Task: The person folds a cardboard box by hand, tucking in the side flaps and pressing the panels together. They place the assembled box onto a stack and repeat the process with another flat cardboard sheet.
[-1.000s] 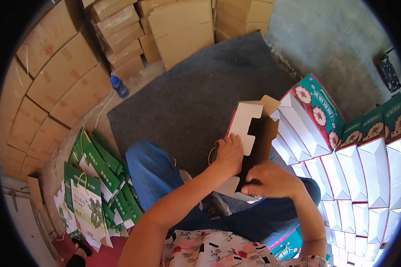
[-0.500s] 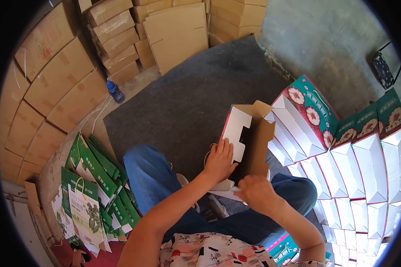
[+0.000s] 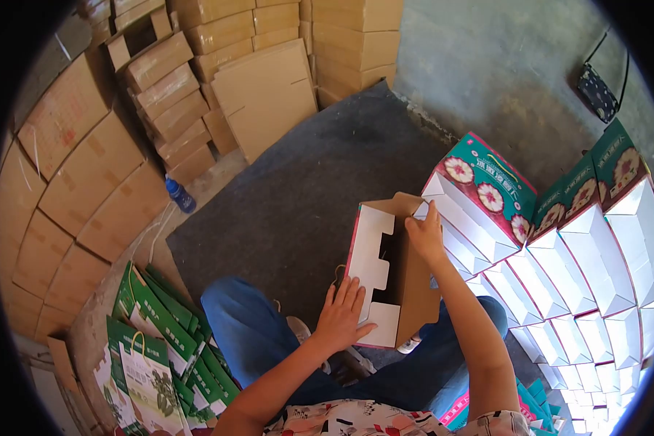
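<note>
A partly folded carton point(image 3: 374, 251) with white flaps, a brown inside and a red edge lies between my knees, its open side facing up. My left hand point(image 3: 343, 312) rests with spread fingers on the white flap at the carton's near left. At the far right corner, my right hand point(image 3: 425, 231) has its thumb and forefinger at a small white corner flap, fingers pinched together. A yellow cord handle shows at the carton's left side. The outer printed face is mostly hidden.
Green and white printed bags point(image 3: 149, 363) lie at lower left. Finished green cartons point(image 3: 487, 185) and rows of white ones point(image 3: 588, 269) stand at right. Brown boxes point(image 3: 87, 189) line the left and back. A blue bottle point(image 3: 181, 195) stands on the floor.
My right hand has moved from the carton's near end to its far right corner. The near white flap now lies folded across. The view has shifted.
</note>
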Demonstrator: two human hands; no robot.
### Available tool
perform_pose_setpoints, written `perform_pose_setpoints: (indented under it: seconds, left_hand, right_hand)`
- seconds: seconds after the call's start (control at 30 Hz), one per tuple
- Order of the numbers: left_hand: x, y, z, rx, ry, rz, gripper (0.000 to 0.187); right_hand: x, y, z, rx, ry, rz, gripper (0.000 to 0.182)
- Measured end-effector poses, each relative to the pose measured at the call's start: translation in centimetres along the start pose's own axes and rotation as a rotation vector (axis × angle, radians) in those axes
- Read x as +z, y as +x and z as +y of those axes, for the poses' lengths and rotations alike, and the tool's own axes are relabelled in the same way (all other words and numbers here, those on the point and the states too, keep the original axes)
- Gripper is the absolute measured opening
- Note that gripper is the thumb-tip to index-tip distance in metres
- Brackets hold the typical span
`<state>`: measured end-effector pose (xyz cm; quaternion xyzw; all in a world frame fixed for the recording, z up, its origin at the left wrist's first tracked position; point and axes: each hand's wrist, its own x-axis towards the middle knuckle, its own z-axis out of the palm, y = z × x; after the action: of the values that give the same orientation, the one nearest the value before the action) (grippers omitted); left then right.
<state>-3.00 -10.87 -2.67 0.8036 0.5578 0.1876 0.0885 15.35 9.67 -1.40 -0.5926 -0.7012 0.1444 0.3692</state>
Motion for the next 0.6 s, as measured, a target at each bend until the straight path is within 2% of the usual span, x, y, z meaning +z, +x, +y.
perform_pose_setpoints:
  seconds: [0.03,0.1,0.13,0.2,0.27,0.37,0.43,0.5,0.6]
  left_hand:
    - [-0.1,0.0,0.1,0.010,0.018,-0.008,0.072]
    - [-0.1,-0.2,1.1,0.029,0.050,-0.023,0.067]
    - [0.0,-0.5,1.9,0.045,0.058,0.034,0.055]
    - [0.9,-1.2,2.7,0.153,0.154,0.039,0.048]
    - [2.5,-1.7,3.4,0.220,0.122,0.047,0.039]
    - [3.1,-1.4,4.3,0.153,-0.063,0.083,0.041]
    - [1.5,-1.1,6.2,0.061,-0.102,0.075,0.045]
    - [1.1,-0.7,7.3,-0.011,-0.091,0.040,0.049]
    - [1.7,-0.5,7.7,-0.048,-0.025,-0.013,0.055]
  right_hand:
    - [0.4,1.0,0.6,0.099,0.046,0.072,0.073]
    - [-0.9,1.5,-0.5,0.145,0.101,-0.145,0.059]
    - [-1.7,1.6,-1.3,0.166,0.127,-0.258,0.054]
    - [-2.9,1.7,-2.4,-0.012,0.062,-0.396,0.045]
    - [-4.2,1.4,-3.9,-0.124,-0.096,-0.567,0.050]
    - [-1.5,0.3,-0.1,-0.325,-0.463,-0.501,0.049]
    - [-1.3,-0.7,0.0,-0.337,-0.686,-0.399,0.045]
    - [-0.9,-0.5,-0.4,-0.342,-0.865,-0.313,0.051]
    - [-1.7,0.5,-1.3,-0.078,-0.816,-0.501,0.062]
